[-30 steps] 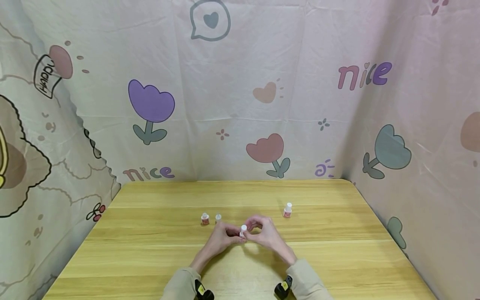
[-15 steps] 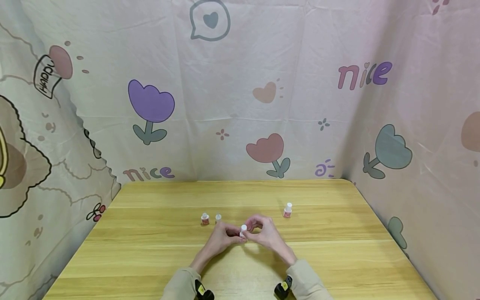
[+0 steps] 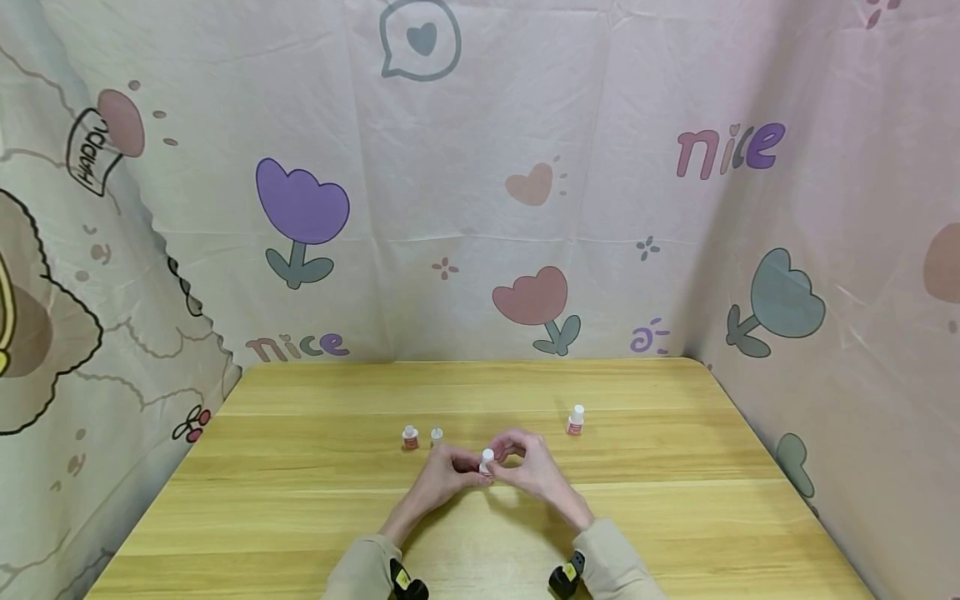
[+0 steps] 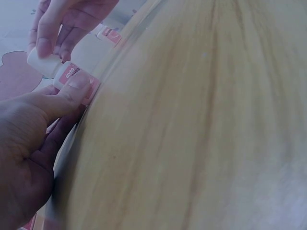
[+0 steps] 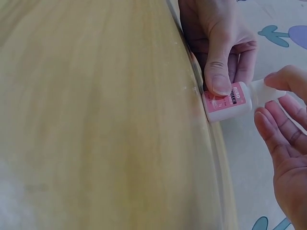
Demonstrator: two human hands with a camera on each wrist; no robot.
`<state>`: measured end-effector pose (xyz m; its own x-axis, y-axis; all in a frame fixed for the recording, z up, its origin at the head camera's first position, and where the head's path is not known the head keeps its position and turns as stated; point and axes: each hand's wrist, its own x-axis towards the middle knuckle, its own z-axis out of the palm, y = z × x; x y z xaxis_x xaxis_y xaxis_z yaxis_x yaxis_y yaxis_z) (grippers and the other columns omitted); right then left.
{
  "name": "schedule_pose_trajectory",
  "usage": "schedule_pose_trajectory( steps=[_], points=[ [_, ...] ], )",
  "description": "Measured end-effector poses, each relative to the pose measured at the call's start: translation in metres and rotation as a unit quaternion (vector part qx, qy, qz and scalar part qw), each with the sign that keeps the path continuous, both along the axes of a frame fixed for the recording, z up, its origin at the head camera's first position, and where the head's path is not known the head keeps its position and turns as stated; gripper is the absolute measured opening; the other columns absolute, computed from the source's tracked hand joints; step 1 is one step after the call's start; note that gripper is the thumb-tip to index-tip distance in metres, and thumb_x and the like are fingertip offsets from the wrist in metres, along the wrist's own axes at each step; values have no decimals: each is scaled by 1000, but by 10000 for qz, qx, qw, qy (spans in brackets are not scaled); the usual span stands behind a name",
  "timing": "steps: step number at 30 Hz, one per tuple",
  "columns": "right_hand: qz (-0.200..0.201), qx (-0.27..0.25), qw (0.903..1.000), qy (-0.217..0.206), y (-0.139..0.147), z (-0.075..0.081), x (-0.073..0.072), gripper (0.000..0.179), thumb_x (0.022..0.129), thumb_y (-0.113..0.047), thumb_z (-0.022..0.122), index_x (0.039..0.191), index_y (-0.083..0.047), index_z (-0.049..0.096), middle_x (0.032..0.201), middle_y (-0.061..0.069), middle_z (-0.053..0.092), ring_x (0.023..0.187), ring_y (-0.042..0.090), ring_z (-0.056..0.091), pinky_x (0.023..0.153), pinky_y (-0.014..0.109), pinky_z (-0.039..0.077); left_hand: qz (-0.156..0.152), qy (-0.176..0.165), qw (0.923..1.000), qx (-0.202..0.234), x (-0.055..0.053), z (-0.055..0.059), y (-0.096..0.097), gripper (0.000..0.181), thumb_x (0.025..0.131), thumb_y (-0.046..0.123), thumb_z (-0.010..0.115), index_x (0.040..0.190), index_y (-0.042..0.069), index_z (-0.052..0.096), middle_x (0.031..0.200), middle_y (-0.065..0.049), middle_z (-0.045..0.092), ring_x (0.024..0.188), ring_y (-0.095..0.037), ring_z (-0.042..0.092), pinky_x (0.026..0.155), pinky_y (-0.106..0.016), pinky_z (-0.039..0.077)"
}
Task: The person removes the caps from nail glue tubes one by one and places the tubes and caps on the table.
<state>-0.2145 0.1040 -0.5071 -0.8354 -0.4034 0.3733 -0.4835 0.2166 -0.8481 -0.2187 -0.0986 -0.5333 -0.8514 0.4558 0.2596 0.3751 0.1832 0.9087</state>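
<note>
The bottle (image 5: 233,106) was one of three counted, and it stood between two hands at the middle of the worktop (image 3: 300,508). Nearest came two pale sleeves (image 3: 618,560), each with one black device (image 3: 566,578) at the wrist. Beyond them, the left hand (image 3: 445,472) grasped the body of the bottle, thumb pressed over its one pink label. The right hand (image 3: 531,467) pinched the single white cap (image 4: 42,63) between thumb and finger. The long axis ran close to vertical, cap end up, base down at the worktop; the label faced the person's side.

Just past the left hand was one small white piece (image 3: 437,434), its lower part hidden, so its kind could not be told. Just left of it, the second bottle (image 3: 410,439) stood upright. Slightly farther back and well to the right, the third bottle (image 3: 576,422) also stood upright, white top uppermost. Behind everything hung a printed cloth (image 3: 450,175).
</note>
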Motion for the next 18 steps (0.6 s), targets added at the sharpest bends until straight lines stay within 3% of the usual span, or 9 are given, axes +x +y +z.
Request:
schedule_pose_trajectory(
  steps=[8, 18],
  points=[
    [-138, 55, 9999, -46, 1, 2, 0, 18, 82, -1, 80, 95, 0, 67, 88, 17, 71, 78, 5, 64, 76, 35, 61, -19, -38, 10000, -9, 1, 2, 0, 15, 83, 9, 81, 96, 2, 79, 89, -16, 79, 77, 0, 71, 70, -19, 57],
    [1, 123, 9999, 50, 1, 1, -1, 19, 81, 3, 78, 97, 0, 69, 92, 16, 72, 81, 6, 66, 80, 36, 62, -18, -34, 10000, -46, 0, 2, 0, 16, 83, 9, 81, 97, 1, 79, 90, -17, 79, 77, -1, 72, 70, -19, 58]
  ],
)
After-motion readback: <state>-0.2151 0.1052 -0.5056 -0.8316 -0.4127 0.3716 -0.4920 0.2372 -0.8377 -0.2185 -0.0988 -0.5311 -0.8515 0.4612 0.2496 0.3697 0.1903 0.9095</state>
